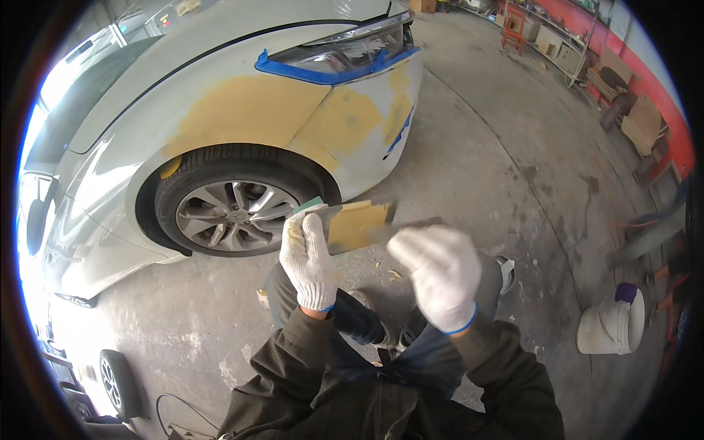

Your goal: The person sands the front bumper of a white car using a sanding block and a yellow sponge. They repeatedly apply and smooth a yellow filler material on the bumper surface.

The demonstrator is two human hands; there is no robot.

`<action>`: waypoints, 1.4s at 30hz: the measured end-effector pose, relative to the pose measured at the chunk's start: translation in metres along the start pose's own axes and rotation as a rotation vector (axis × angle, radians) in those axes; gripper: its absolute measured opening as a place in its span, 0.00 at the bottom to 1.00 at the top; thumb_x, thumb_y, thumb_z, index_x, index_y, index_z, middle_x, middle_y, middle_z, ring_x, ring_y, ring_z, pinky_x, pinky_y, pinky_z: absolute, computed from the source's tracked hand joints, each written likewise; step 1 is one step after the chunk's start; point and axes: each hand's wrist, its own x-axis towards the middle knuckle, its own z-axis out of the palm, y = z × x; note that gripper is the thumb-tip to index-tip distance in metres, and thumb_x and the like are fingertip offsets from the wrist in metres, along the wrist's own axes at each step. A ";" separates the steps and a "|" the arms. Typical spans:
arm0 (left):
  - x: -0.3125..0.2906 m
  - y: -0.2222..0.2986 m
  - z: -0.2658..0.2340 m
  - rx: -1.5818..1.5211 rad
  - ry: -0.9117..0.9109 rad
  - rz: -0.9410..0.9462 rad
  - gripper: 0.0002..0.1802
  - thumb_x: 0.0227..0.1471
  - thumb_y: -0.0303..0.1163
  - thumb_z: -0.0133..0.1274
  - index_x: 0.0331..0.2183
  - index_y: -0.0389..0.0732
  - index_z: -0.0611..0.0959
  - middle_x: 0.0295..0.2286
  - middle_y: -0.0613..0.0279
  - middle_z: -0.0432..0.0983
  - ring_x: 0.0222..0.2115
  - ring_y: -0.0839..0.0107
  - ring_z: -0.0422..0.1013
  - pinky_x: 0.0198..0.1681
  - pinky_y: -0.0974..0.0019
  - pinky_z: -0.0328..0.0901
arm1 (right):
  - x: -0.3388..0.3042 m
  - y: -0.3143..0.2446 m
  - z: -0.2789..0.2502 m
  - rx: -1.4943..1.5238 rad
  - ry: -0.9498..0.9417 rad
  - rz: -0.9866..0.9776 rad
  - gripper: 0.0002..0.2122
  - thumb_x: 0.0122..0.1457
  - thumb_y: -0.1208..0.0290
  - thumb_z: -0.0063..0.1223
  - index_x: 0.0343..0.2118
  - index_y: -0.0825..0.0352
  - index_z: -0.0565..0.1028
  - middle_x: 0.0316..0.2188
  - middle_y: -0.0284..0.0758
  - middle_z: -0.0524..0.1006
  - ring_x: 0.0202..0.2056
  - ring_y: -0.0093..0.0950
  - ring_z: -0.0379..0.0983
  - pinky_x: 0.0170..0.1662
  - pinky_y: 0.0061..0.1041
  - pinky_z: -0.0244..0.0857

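Note:
My left hand [308, 257], in a white knitted glove, grips a flat mixing board smeared with yellow body filler [358, 226], its thumb on top. A green corner [309, 204] sticks out beside the fingers. My right hand [440, 275], gloved alike and blurred by motion, is curled just right of the board around a thin dark tool [424, 222], whose kind I cannot make out. Beyond them stands a white car with yellow filler on its fender [246, 110] and bumper [341, 121]. Blue masking tape [297, 72] edges the headlight [345, 55].
The car's front wheel [236, 216] is close ahead on the left. A white bucket [603, 328] stands at the right on the concrete floor [499, 183]. A loose wheel [119, 383] is at lower left. Shelving [561, 55] and a red chair [514, 31] line the far right.

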 end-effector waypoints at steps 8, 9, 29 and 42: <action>-0.010 0.000 0.002 -0.024 -0.217 -0.046 0.12 0.70 0.32 0.51 0.40 0.33 0.83 0.34 0.66 0.81 0.35 0.80 0.73 0.42 0.73 0.68 | 0.039 0.017 -0.030 1.065 -0.315 0.861 0.14 0.69 0.76 0.55 0.55 0.73 0.79 0.49 0.39 0.83 0.46 0.22 0.78 0.51 0.23 0.74; -0.011 0.000 0.001 -0.036 -0.184 -0.054 0.12 0.70 0.32 0.51 0.40 0.33 0.83 0.34 0.66 0.81 0.35 0.80 0.73 0.42 0.73 0.67 | 0.033 0.020 -0.026 1.043 -0.358 0.840 0.14 0.69 0.75 0.56 0.55 0.74 0.79 0.49 0.39 0.83 0.45 0.21 0.78 0.51 0.23 0.73; 0.019 -0.042 0.009 -0.442 0.159 -0.199 0.11 0.69 0.35 0.54 0.40 0.38 0.84 0.34 0.69 0.82 0.33 0.80 0.75 0.39 0.72 0.70 | -0.062 -0.002 0.038 2.406 -0.112 1.439 0.23 0.76 0.50 0.35 0.59 0.64 0.70 0.17 0.25 0.61 0.14 0.18 0.54 0.19 0.19 0.52; -0.022 0.012 0.024 -0.058 -0.143 -0.009 0.14 0.71 0.35 0.50 0.41 0.34 0.83 0.36 0.64 0.81 0.37 0.77 0.74 0.45 0.70 0.68 | -0.068 -0.001 0.039 2.390 -0.033 1.549 0.19 0.76 0.51 0.34 0.45 0.63 0.71 0.18 0.27 0.61 0.15 0.17 0.54 0.18 0.19 0.53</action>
